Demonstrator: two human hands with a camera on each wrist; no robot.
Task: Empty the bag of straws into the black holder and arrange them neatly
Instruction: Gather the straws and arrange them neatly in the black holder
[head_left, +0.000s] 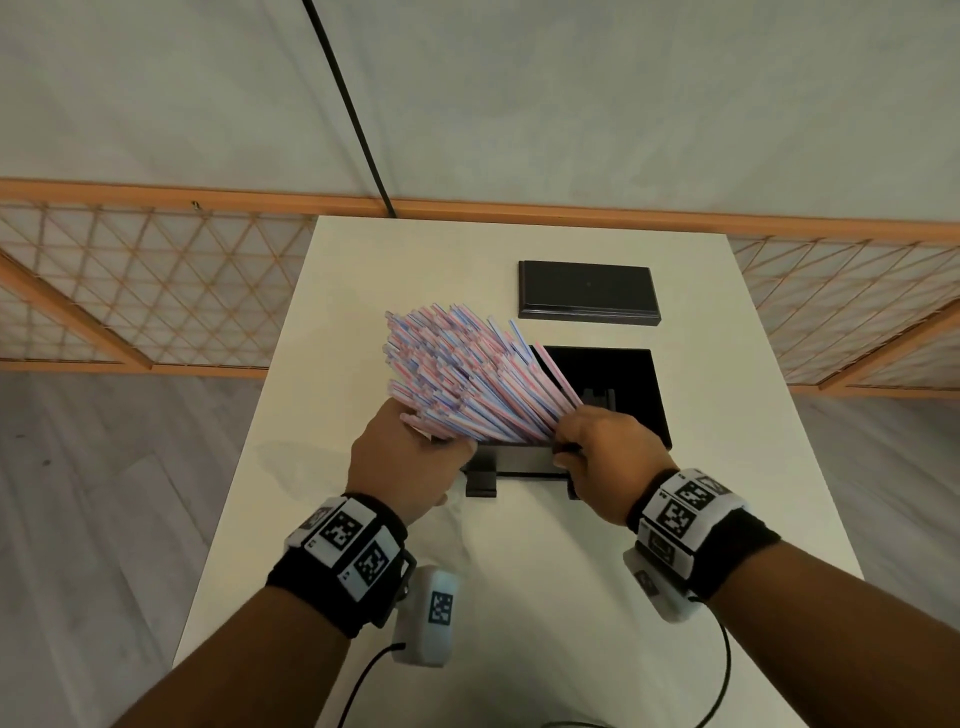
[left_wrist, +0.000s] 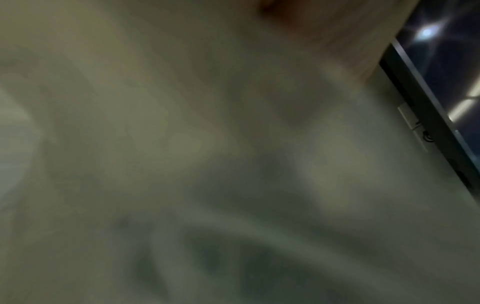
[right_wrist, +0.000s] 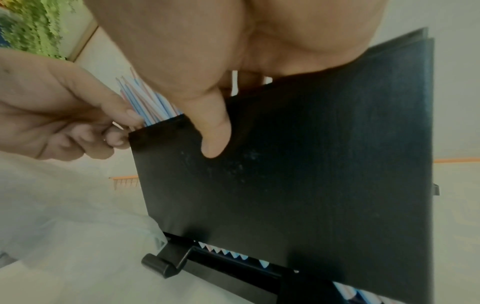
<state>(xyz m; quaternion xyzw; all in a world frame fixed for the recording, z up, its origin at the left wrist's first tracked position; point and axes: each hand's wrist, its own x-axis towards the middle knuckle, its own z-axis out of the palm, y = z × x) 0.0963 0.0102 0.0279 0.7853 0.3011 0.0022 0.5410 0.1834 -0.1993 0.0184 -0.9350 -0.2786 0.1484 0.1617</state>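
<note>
White tabletop (head_left: 519, 597), lattice screen behind. Straws (head_left: 467, 374) fan up-left from black holder (head_left: 613, 395), lower ends inside. Left hand (head_left: 405, 462) grips bundle base; right hand (head_left: 597, 452) clasps holder's near wall.

Head view looks down; right wrist close, sharing the black holder (head_left: 608, 395).

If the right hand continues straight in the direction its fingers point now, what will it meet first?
Probably the straws. The right hand grips the holder's near wall, fingers pointing forward-left at the bundle leaning in the left hand. Depth is uncertain.
</note>
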